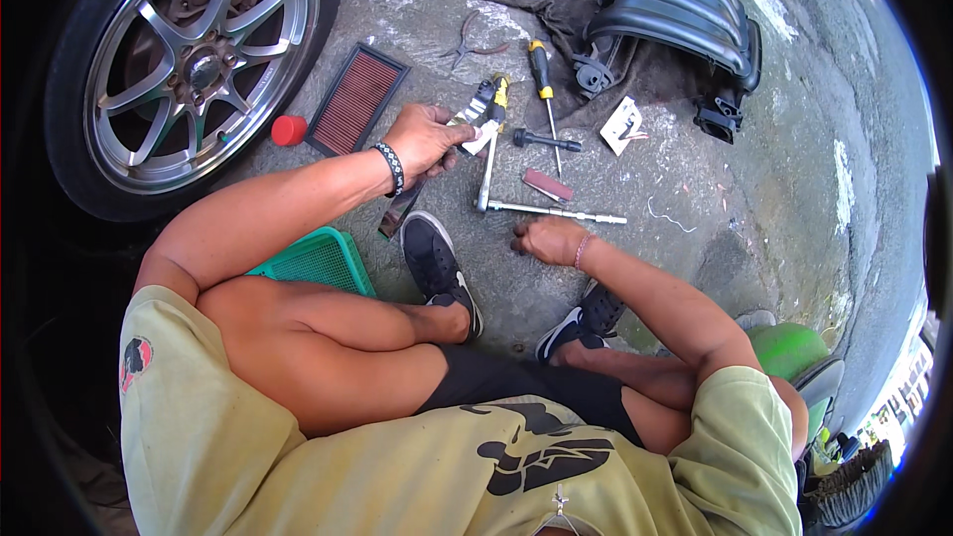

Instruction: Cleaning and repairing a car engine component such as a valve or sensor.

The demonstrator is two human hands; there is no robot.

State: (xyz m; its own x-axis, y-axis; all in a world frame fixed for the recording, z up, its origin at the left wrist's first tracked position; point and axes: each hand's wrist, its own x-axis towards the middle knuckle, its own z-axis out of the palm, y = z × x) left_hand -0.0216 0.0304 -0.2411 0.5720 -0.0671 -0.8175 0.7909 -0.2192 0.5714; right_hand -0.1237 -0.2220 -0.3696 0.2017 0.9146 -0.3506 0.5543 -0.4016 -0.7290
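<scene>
My left hand (425, 142) is closed, its fingertips pinching a small white piece (482, 137) that looks like paper or cloth. Just beyond it lies a yellow-and-black item (499, 94), partly covered, its kind unclear. A dark, shiny strip (401, 208) shows below the left wrist; whether the hand touches it cannot be seen. My right hand (549, 239) is low over the ground with curled fingers, and anything inside them is hidden. Close above that hand is a long chrome extension bar (561, 211), meeting a ratchet handle (487, 174) at an angle.
Around the hands lie a screwdriver (542, 74), pliers (467, 45), a black ignition coil (546, 141), a dark red block (547, 185) and a framed air filter (358, 99). A black intake manifold (685, 5) rests on dark cloth. A car wheel (204, 69) stands left, above a green basket (318, 263).
</scene>
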